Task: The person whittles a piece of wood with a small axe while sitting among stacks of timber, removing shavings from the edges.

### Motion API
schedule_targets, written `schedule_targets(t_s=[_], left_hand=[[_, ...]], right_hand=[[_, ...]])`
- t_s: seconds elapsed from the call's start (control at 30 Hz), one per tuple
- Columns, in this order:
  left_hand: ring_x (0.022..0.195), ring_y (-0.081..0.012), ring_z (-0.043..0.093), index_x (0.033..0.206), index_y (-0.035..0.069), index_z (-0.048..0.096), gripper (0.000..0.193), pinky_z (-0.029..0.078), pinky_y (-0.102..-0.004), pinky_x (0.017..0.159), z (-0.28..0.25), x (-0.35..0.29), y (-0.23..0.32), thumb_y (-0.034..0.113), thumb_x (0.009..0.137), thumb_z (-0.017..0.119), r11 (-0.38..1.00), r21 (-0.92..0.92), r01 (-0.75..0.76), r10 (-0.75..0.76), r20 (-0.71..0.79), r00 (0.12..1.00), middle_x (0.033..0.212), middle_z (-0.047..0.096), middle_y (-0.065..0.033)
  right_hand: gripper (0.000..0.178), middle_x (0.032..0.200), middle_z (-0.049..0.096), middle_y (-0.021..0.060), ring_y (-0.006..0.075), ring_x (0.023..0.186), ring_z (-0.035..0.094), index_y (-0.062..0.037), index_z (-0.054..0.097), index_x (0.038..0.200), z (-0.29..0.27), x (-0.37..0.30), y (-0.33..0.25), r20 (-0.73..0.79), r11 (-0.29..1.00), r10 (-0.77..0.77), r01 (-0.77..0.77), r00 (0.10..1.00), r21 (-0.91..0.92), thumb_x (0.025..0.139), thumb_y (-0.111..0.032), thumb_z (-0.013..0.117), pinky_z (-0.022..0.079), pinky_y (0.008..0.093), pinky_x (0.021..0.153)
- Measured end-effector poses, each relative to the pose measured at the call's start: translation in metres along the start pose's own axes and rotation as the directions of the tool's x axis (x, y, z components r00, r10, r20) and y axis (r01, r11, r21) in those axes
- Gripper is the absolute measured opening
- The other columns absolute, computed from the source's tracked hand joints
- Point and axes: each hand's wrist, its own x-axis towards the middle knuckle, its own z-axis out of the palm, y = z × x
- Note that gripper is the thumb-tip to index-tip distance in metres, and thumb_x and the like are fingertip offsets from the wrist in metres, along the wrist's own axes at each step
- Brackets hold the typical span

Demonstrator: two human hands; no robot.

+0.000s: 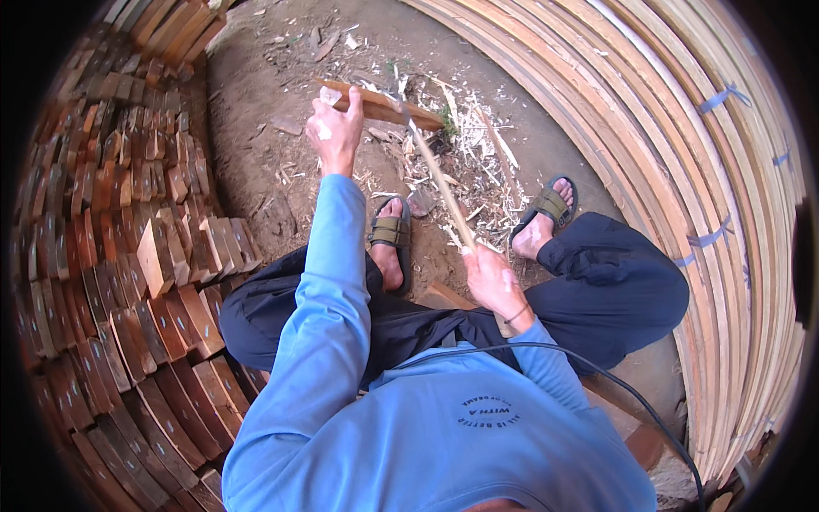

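My left hand (337, 130) is closed around the upper left end of a flat, reddish-brown piece of wood (384, 108), which slants down to the right over the ground. My right hand (496, 280) grips the long, pale wooden handle (445, 189) of a tool, near my lap. From that hand the handle runs away and to the left. A narrow grey blade (406, 109) at its far end crosses the piece of wood; I cannot tell whether it touches. Pale wood shavings (465, 162) and chips lie beneath and around the piece.
Stacked short brown boards (128, 282) rise on the left. Long pale planks (636, 102), tied with bluish strips (723, 98), line the right. My sandalled feet (391, 243) stand apart on bare soil, near the shavings. A black cable (589, 363) crosses my shirt toward the lower right.
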Motion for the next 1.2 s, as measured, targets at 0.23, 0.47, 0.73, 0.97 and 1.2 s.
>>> schedule_targets(t_s=[0.23, 0.47, 0.73, 0.97, 1.2], left_hand=[[0.086, -0.0440, 0.070, 0.098, -0.008, 0.064, 0.059, 0.053, -0.0483, 0.081, 0.001, -0.006, -0.007, 0.050, 0.084, 0.070, 0.999, 0.042, 0.009, -0.008, -0.023, 1.000, 0.088, 0.070, -0.0293], [0.085, -0.0452, 0.069, 0.099, -0.008, 0.062, 0.060, 0.054, -0.0491, 0.080, -0.003, -0.018, 0.002, 0.050, 0.084, 0.069, 0.998, 0.049, -0.043, 0.042, 0.016, 0.999, 0.087, 0.069, -0.0305], [0.084, -0.0454, 0.070, 0.096, -0.008, 0.060, 0.058, 0.054, -0.0493, 0.080, -0.001, -0.013, 0.028, 0.047, 0.083, 0.070, 0.999, -0.020, -0.037, 0.038, 0.041, 0.998, 0.085, 0.069, -0.0297], [0.082, -0.0437, 0.070, 0.095, -0.007, 0.060, 0.054, 0.055, -0.0480, 0.079, 0.001, -0.009, 0.017, 0.045, 0.084, 0.070, 0.998, -0.045, -0.034, 0.034, 0.008, 0.999, 0.085, 0.070, -0.0284], [0.081, -0.0441, 0.070, 0.097, -0.008, 0.061, 0.056, 0.054, -0.0486, 0.079, 0.004, -0.004, -0.002, 0.046, 0.084, 0.070, 1.000, -0.012, -0.026, 0.026, -0.025, 0.999, 0.085, 0.069, -0.0291]], right_hand=[[0.027, 0.063, 0.058, 0.0247, 0.0447, 0.063, 0.062, 0.0013, 0.057, 0.096, -0.040, 0.000, -0.054, -0.096, 0.972, 0.107, -0.084, 0.990, 0.220, 0.102, -0.024, 0.051, 0.043, 0.0520, 0.055], [0.035, 0.074, 0.060, 0.0305, 0.0493, 0.076, 0.061, 0.0058, 0.058, 0.089, -0.017, -0.006, -0.020, 0.061, 0.998, 0.029, -0.033, 0.998, 0.056, 0.102, -0.025, 0.048, 0.047, 0.0562, 0.072], [0.033, 0.059, 0.043, -0.0012, 0.0088, 0.044, 0.042, -0.0061, 0.050, 0.092, -0.048, -0.001, -0.029, 0.651, 0.355, 0.276, -0.704, 0.707, 0.615, 0.107, -0.034, 0.041, 0.034, 0.0281, 0.036], [0.026, 0.060, 0.045, -0.0012, 0.0084, 0.044, 0.042, -0.0059, 0.050, 0.094, -0.076, 0.002, -0.036, 0.544, 0.437, 0.246, -0.593, 0.802, 0.676, 0.107, -0.028, 0.043, 0.034, 0.0275, 0.038], [0.028, 0.061, 0.056, 0.0160, 0.0310, 0.053, 0.060, 0.0005, 0.056, 0.092, -0.054, 0.010, -0.044, -0.023, 0.933, 0.124, -0.109, 0.992, 0.343, 0.104, -0.024, 0.049, 0.045, 0.0417, 0.053]])
